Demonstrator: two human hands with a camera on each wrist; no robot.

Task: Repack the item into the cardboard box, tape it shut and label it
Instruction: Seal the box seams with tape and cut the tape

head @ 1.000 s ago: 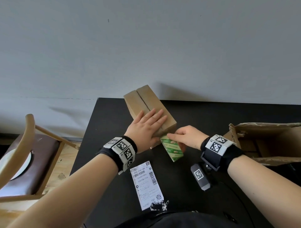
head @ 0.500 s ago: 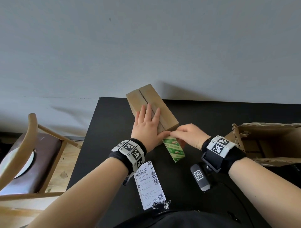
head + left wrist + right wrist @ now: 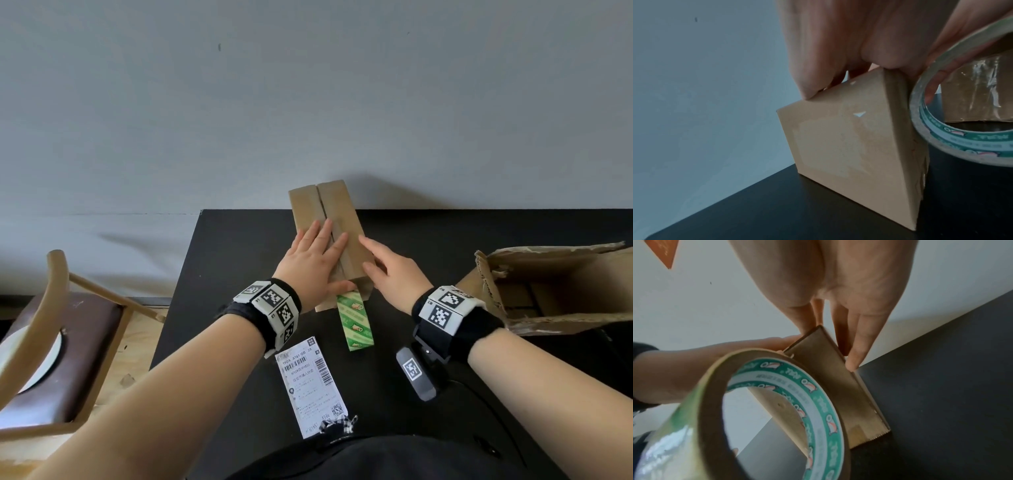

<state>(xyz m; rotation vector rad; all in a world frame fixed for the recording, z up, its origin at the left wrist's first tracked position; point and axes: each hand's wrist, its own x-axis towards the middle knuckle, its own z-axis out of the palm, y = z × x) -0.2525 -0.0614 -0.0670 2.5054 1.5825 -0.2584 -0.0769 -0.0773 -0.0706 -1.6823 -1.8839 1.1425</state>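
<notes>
A small closed cardboard box (image 3: 337,202) stands on the black table (image 3: 233,260), its two top flaps meeting in a seam. My left hand (image 3: 317,250) lies flat on the top along that seam, fingers straight, thumb at the near end. My right hand (image 3: 380,260) rests with straight fingers on the box's right top edge. A green-printed tape roll (image 3: 354,322) stands against the near end of the box, held by neither hand. The left wrist view shows the box (image 3: 838,138) side and the tape roll (image 3: 972,143). The item inside is hidden.
A white shipping label (image 3: 310,383) lies near the table's front edge. A large torn open carton (image 3: 548,315) lies at the right. A black tagged device (image 3: 416,371) sits under my right wrist. A wooden chair (image 3: 58,325) stands left of the table.
My right hand left the tape at the box's near end and moved up onto the box's right edge. My left hand turned to lie along the seam. The box swung straighter.
</notes>
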